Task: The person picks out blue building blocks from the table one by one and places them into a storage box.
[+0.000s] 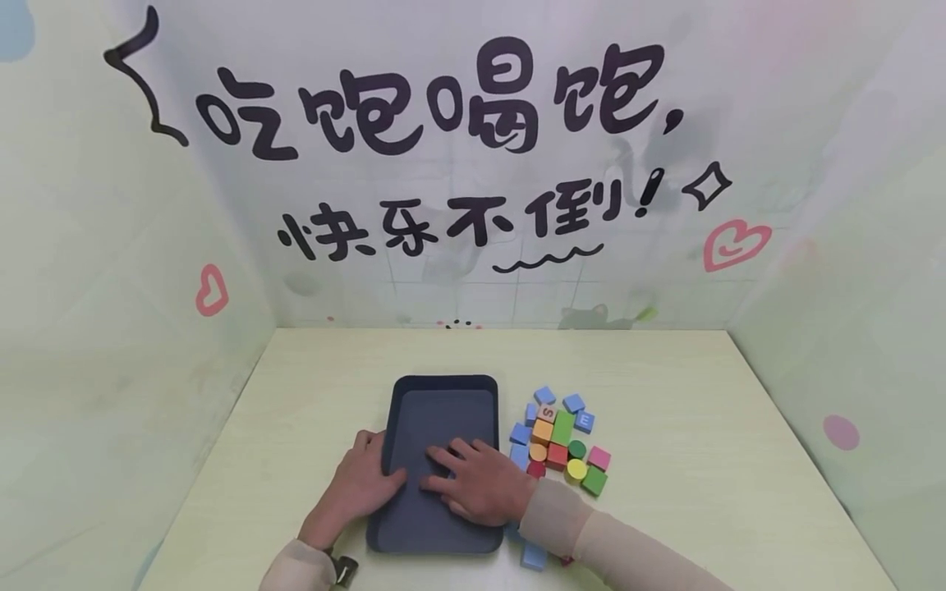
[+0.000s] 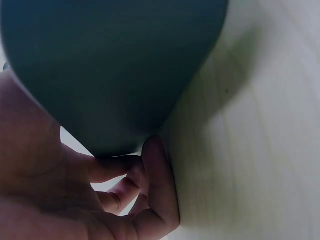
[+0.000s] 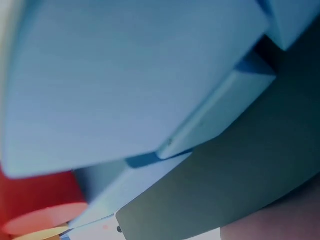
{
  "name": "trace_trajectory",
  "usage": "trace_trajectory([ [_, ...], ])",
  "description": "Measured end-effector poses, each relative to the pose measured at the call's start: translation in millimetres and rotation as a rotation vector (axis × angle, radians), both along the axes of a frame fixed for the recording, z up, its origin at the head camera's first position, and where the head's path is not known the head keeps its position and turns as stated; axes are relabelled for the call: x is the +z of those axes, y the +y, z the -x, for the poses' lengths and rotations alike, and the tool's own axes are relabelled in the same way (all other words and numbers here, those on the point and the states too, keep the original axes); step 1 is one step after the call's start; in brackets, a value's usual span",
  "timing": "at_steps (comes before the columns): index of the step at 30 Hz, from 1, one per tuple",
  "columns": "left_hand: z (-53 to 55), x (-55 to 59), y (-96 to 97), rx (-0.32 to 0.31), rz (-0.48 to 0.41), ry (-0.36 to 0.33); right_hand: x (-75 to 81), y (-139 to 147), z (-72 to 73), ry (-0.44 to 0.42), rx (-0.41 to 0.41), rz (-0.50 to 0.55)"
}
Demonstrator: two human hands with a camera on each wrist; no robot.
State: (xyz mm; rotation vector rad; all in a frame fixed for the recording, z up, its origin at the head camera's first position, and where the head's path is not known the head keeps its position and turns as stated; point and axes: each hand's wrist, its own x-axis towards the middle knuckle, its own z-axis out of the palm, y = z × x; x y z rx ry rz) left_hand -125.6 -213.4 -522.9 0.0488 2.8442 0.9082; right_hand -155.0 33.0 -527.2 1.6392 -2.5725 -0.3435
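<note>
Head view | dark tray [image 1: 436, 529] on bench [image 1: 665, 394], just left of blocks [image 1: 563, 428] | left hand [image 1: 367, 480] hooked round its left edge; right hand [image 1: 480, 486] inside, fingers spread | rightward shove could totally plow blocks, sleeve [image 1: 636, 533] might drag some

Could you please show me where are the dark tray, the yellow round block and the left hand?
Dark tray [image 1: 447, 414]: head view, on a bare part of its inner floor.
Yellow round block [image 1: 576, 469]: head view, on its top face.
Left hand [image 1: 369, 482]: head view, on its back.
</note>
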Motion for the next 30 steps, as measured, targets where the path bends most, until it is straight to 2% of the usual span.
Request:
trace_trajectory([
  [9,0.9,-2.7,0.7,-0.006,0.009,0.001,-4.2,1,-0.8,0.000,-0.016,-0.014],
  [16,2.0,-6.4,0.8,-0.009,0.016,0.000,-4.5,3,0.6,-0.046,-0.043,0.026],
  [23,1.3,-6.1,1.0,-0.002,0.013,0.002,8.8,16,8.2,-0.040,-0.086,0.104],
  [30,1.1,-6.3,1.5,0.002,0.025,0.013,27.4,50,20.8,0.015,-0.163,0.176],
])
